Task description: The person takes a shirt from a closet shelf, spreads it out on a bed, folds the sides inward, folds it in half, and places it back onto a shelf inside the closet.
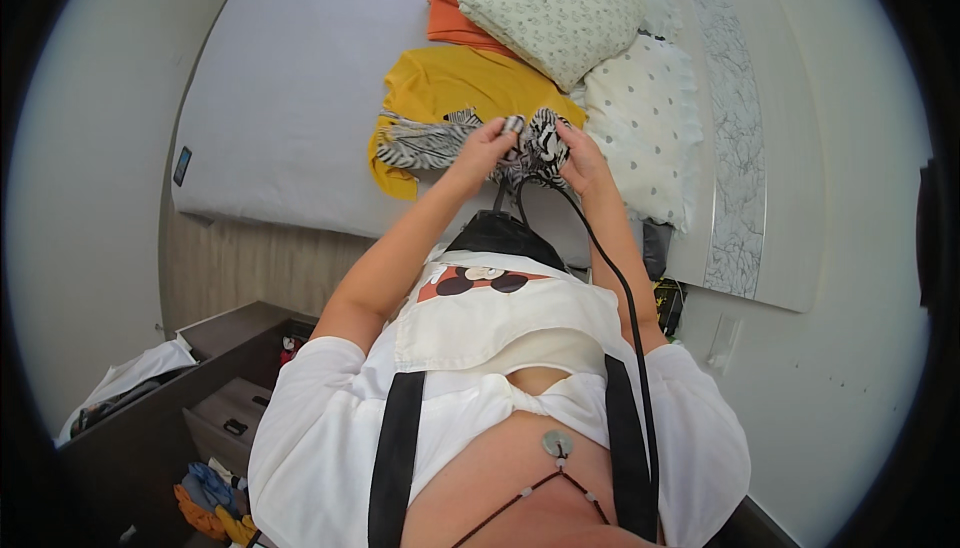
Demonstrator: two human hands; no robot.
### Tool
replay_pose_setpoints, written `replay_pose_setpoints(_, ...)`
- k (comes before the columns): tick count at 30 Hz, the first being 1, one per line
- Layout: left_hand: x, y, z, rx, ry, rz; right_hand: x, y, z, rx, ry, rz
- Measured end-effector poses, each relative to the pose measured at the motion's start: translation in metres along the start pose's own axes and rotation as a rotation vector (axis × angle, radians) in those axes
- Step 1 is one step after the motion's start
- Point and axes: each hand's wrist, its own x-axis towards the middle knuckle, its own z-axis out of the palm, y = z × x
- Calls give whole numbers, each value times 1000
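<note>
A black-and-white zebra-print garment (425,145) is bunched between my two hands at the near edge of the bed. My left hand (484,148) is closed round its cloth near the middle. On the right, my right hand (585,158) pinches another gathered part, with the fingers partly hidden by the folds. The rest of the garment trails left over a yellow T-shirt (430,83) with a dark print, which lies spread on the bed. Which kind of garment the zebra-print one is, I cannot tell.
Patterned pillows (555,13) and orange folded cloth (465,8) lie beyond the shirt, beside a headboard (735,138). A phone (182,165) rests at the bed's left corner. A black cable (610,263) hangs by my right arm. Dark furniture (150,438) holding clothes stands lower left.
</note>
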Motion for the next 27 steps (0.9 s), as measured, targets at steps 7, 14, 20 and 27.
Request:
replay_pose_setpoints(7,-12,-11,10,83,-135,67,-10,8,14,-154,-4,59)
replay_pose_setpoints(14,-8,-22,5,185,-141,85,-12,13,15,-445,-103,-48)
replay_pose_setpoints(20,-7,-11,8,-30,-117,-32,-6,12,-5,-423,-78,-59)
replay_pose_setpoints(27,0,-19,-4,669,-76,142,-36,-20,9,-577,-92,12)
